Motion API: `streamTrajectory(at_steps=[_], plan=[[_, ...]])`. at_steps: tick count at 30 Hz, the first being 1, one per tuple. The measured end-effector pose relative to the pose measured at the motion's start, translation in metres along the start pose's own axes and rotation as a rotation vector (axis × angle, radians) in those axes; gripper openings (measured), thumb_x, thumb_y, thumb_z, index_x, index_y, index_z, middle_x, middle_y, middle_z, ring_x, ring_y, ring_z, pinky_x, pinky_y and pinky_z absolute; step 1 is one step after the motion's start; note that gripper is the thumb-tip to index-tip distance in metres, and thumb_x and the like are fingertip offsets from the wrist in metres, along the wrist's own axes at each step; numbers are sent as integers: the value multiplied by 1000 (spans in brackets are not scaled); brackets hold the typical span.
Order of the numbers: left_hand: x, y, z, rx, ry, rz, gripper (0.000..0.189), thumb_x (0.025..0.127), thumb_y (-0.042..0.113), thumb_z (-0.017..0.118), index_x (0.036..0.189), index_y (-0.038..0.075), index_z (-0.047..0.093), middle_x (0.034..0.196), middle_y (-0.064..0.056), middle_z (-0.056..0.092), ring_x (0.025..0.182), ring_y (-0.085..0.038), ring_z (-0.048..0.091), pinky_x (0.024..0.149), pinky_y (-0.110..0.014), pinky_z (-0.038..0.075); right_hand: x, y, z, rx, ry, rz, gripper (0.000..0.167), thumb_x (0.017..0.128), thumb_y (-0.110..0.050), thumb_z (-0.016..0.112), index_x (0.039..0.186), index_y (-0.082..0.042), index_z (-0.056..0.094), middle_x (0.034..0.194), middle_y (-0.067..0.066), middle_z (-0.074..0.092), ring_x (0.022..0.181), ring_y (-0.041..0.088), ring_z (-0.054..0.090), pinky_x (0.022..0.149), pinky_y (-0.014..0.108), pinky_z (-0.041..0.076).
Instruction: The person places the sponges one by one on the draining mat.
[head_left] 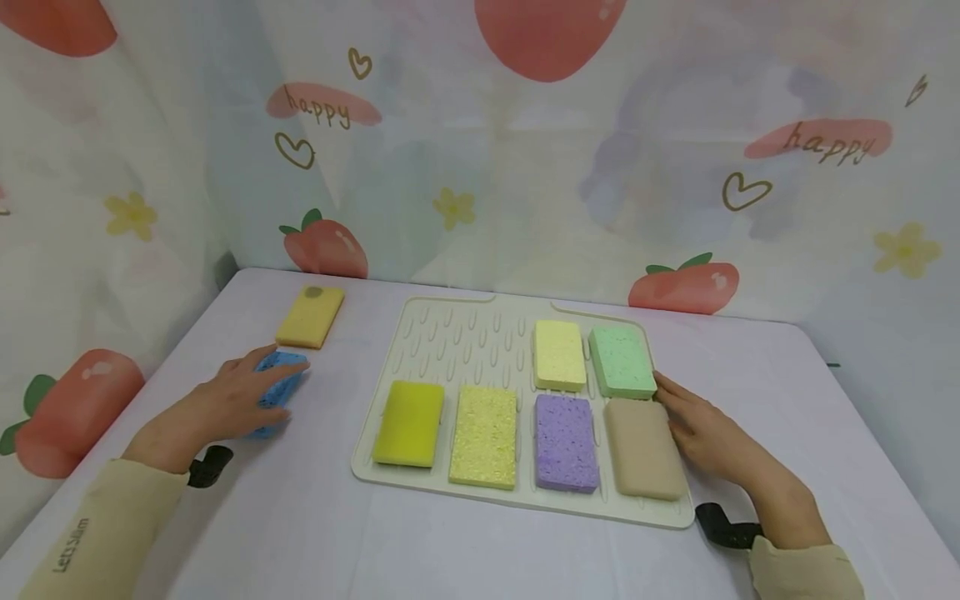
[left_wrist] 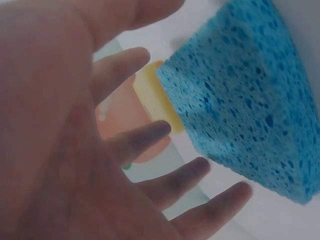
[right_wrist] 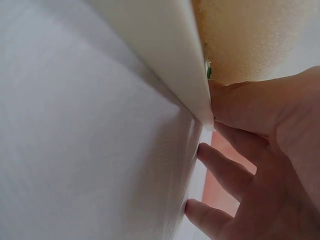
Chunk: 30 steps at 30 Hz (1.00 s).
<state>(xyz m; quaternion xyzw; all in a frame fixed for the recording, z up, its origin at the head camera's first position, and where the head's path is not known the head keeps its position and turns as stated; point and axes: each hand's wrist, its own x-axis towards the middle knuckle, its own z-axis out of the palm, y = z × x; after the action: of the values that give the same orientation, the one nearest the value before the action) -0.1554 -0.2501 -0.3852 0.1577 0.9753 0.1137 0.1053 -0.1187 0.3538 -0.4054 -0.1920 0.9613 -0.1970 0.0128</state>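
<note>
My left hand [head_left: 234, 398] hovers over a blue sponge [head_left: 277, 392] at the left of the table, its fingers spread. In the left wrist view the blue sponge [left_wrist: 240, 100] lies in front of the fingers, with no firm hold visible. Just beyond it is a yellow sponge [head_left: 311, 317] with a dark round spot. At the right, my right hand [head_left: 712, 437] rests against the edge of a pale ribbed mat [head_left: 450, 342], next to a beige sponge [head_left: 645, 448]. In the right wrist view its thumb [right_wrist: 245, 105] touches the mat's rim and the other fingers are extended.
On the mat lie a bright yellow sponge [head_left: 408, 423], a speckled yellow sponge [head_left: 483, 436], a purple sponge [head_left: 566, 442], a pale yellow sponge [head_left: 558, 356] and a green sponge [head_left: 622, 361]. A patterned cloth backdrop [head_left: 510, 167] stands behind the white table [head_left: 315, 525].
</note>
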Motion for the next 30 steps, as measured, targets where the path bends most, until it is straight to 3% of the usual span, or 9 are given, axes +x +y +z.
streamTrajectory(at_steps=[9,18,24,30], plan=[[1,-7,0,11,-40,-14,69,85,23,77,145,13,47,149,-34,26,111,-65,48,84,-70,48,2,-2,-1,-3,-4,0,46,96,5,51,140,14,46,153,30,36,135,52,41,99,-4,5],[10,-4,-3,22,-125,-86,71,83,23,71,148,19,43,154,-35,17,111,-64,42,69,-60,51,1,-3,-2,-5,-18,24,46,98,2,50,142,12,45,154,29,35,137,51,40,110,5,17],[15,-3,-4,48,-128,-92,65,86,30,70,145,22,45,154,-35,18,112,-64,40,71,-65,50,0,-2,-2,1,-14,19,46,98,2,50,142,12,44,154,29,35,137,51,40,106,0,11],[17,-5,-4,45,-102,-76,56,89,38,71,139,25,48,152,-32,25,108,-60,43,67,-58,52,0,-1,-2,8,4,-12,45,96,5,51,140,14,46,152,31,36,134,53,42,98,-6,4]])
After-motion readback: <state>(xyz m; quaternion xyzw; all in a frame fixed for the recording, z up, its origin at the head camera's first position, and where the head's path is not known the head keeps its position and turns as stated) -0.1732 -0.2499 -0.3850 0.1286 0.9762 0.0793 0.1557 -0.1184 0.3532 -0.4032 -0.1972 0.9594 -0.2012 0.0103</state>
